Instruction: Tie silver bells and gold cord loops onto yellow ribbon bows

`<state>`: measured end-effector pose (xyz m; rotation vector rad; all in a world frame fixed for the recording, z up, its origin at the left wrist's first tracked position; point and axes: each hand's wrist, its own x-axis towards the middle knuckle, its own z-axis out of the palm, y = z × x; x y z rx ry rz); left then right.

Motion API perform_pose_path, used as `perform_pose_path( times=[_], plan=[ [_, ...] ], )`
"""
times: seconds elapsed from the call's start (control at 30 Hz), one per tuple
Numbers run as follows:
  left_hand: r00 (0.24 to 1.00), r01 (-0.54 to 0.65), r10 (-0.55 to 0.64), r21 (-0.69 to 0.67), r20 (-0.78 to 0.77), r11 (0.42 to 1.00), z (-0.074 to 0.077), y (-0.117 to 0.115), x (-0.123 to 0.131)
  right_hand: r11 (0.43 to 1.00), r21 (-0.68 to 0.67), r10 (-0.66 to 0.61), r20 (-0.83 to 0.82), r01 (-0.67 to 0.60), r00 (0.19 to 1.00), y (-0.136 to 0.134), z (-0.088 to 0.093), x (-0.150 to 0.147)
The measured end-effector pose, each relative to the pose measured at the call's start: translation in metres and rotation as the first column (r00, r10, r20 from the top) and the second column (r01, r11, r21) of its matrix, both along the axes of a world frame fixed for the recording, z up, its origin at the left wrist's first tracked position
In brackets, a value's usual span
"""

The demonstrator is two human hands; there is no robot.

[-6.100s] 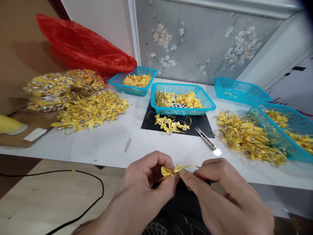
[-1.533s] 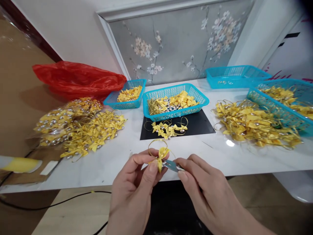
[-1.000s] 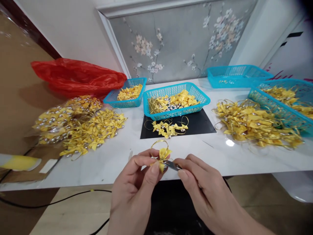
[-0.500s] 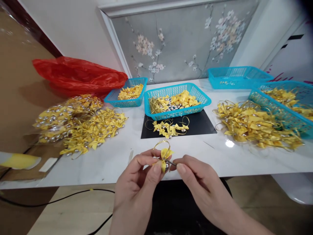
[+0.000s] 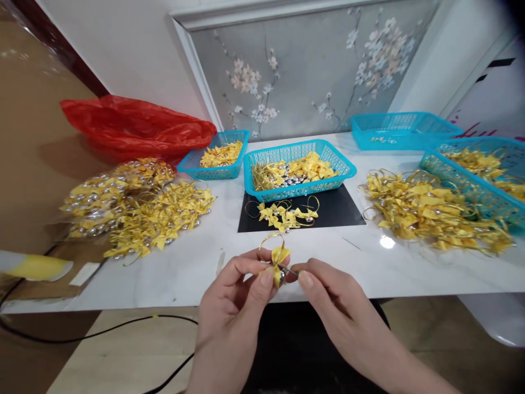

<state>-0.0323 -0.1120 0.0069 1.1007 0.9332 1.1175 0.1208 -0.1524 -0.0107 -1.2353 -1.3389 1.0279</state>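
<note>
My left hand (image 5: 241, 295) pinches a yellow ribbon bow (image 5: 280, 254) between thumb and fingers. A gold cord loop rises from the bow, and a silver bell-like bead hangs at its lower side. My right hand (image 5: 332, 301) is closed on a thin dark metal tool (image 5: 290, 270), whose tip meets the middle of the bow; its kind is hard to make out. Beyond my hands, several similar bows (image 5: 285, 215) lie on a black mat (image 5: 344, 210). A blue basket (image 5: 299, 191) of bows and gold cords stands on the mat's far part.
Heaps of bows lie left (image 5: 159, 216) and right (image 5: 430, 213) on the white table (image 5: 229, 241). Blue baskets stand at back left (image 5: 241, 167), back right (image 5: 406, 139) and far right (image 5: 471, 183). A red plastic bag (image 5: 135, 128) sits behind the left heap. A loose needle-like piece (image 5: 351, 244) lies right of centre.
The view has shifted slightly. Both hands keep their hold, and the tool still meets the middle of the bow.
</note>
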Motion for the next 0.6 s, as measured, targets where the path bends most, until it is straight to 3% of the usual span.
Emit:
perform_pose_path(
  times=[0.27,0.33,0.4,0.43,0.5,0.57,0.6],
  plan=[
    [0.999,0.010,-0.007,-0.069,0.042,0.998,0.001,0.001,0.003,1.000,-0.024,0.018,-0.074,-0.020,0.997,0.002,0.005,-0.001],
    [0.996,0.004,0.006,-0.112,0.086,0.994,0.005,0.003,0.005,0.999,0.009,-0.032,-0.002,0.032,0.999,0.003,0.005,0.006],
    [0.990,0.018,0.010,-0.199,0.138,0.980,0.009,0.005,0.005,0.984,0.089,-0.169,0.172,0.156,0.971,0.006,-0.001,0.022],
    [0.986,0.033,0.011,-0.258,0.165,0.965,0.010,0.007,0.005,0.960,0.149,-0.271,0.290,0.236,0.918,0.009,-0.006,0.033],
    [0.976,0.051,0.038,-0.391,0.216,0.919,0.012,0.011,0.004,0.854,0.337,-0.521,0.519,0.397,0.678,0.015,-0.021,0.059],
    [0.966,0.047,0.091,-0.511,0.241,0.858,0.011,0.014,0.003,0.804,0.396,-0.580,0.689,0.444,0.435,0.023,-0.038,0.083],
    [0.963,0.045,0.113,-0.554,0.246,0.831,0.011,0.014,0.003,0.820,0.385,-0.547,0.745,0.425,0.382,0.027,-0.045,0.093]
  ],
)
